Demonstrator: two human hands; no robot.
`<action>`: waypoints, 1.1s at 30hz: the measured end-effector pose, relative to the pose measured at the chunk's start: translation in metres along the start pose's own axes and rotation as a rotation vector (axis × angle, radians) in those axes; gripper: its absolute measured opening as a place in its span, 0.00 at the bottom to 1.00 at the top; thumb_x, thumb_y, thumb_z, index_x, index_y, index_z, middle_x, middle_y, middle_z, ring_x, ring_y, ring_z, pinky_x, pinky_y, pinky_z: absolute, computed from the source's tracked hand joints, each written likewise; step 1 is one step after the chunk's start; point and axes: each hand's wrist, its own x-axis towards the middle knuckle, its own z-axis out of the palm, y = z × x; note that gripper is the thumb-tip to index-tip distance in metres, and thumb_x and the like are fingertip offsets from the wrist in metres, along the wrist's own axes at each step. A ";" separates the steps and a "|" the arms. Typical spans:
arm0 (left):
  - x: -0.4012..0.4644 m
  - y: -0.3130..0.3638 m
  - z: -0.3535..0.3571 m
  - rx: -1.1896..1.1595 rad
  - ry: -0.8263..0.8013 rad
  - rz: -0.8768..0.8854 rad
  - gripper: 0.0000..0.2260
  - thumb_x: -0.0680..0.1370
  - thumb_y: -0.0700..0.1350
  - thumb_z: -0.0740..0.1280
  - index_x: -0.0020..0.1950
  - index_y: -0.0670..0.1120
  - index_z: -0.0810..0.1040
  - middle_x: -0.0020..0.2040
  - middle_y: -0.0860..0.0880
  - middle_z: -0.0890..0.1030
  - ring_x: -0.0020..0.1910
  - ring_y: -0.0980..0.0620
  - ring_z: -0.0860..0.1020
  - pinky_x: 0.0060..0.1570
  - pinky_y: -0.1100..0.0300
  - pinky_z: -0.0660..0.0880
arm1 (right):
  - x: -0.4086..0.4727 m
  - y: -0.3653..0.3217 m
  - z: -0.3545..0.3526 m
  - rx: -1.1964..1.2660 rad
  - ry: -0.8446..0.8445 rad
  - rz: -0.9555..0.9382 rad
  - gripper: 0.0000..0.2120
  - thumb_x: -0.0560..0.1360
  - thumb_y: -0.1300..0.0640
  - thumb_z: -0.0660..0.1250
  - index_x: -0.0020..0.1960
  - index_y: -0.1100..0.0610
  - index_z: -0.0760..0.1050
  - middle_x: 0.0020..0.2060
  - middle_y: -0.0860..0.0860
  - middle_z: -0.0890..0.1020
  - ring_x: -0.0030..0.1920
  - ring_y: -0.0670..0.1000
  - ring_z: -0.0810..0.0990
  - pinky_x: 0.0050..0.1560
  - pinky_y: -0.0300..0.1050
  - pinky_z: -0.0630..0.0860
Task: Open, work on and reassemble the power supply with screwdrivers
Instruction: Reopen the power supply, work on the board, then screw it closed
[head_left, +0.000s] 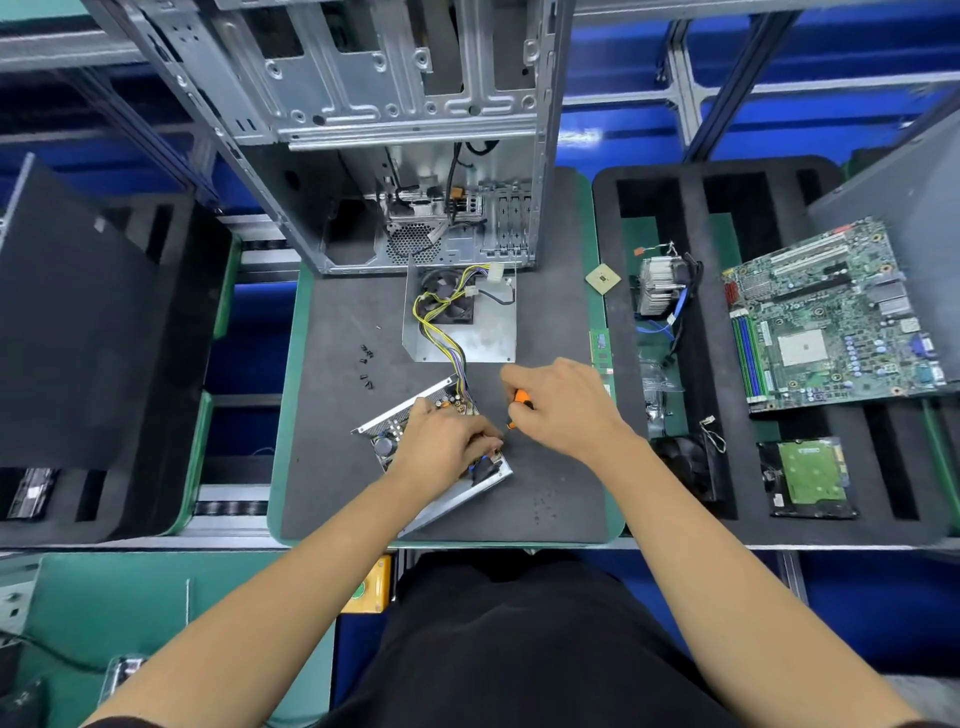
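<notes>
The opened power supply (395, 434) lies tilted on the grey mat, its circuit board and capacitors exposed. My left hand (441, 441) rests on top of it, fingers pressed on the board near its right corner. My right hand (563, 402) grips an orange-and-black screwdriver (521, 400), tip pointing down-left at that same corner. The removed metal cover (483, 332) with its black fan lies behind, joined to the board by yellow and purple wires (441, 338). Several small black screws (366, 366) lie loose to the left.
An empty grey computer case (395, 156) stands at the back of the mat. On the black foam tray (717, 197) to the right lie a CPU chip (602, 279), a heatsink cooler (660, 286), a motherboard (831, 317) and a hard drive (808, 475). A dark panel (78, 322) leans at left.
</notes>
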 end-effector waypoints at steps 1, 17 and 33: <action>0.000 0.000 0.000 -0.001 0.006 -0.002 0.07 0.81 0.58 0.67 0.50 0.59 0.84 0.40 0.58 0.84 0.43 0.54 0.79 0.46 0.55 0.54 | 0.000 0.000 0.001 0.001 -0.001 -0.003 0.05 0.67 0.53 0.63 0.40 0.48 0.67 0.22 0.42 0.58 0.28 0.55 0.64 0.31 0.38 0.48; 0.001 -0.004 0.005 0.002 0.024 0.009 0.06 0.80 0.57 0.70 0.47 0.59 0.85 0.35 0.57 0.82 0.39 0.54 0.78 0.44 0.55 0.52 | 0.002 -0.006 0.003 -0.016 0.019 -0.100 0.05 0.67 0.54 0.60 0.38 0.49 0.63 0.25 0.49 0.75 0.28 0.58 0.68 0.32 0.38 0.50; 0.000 -0.005 0.006 0.010 -0.002 0.034 0.05 0.78 0.57 0.72 0.44 0.59 0.82 0.27 0.61 0.63 0.36 0.53 0.72 0.43 0.54 0.50 | 0.002 -0.011 0.001 -0.016 -0.083 -0.162 0.03 0.69 0.52 0.56 0.40 0.48 0.62 0.29 0.48 0.77 0.30 0.56 0.67 0.33 0.43 0.56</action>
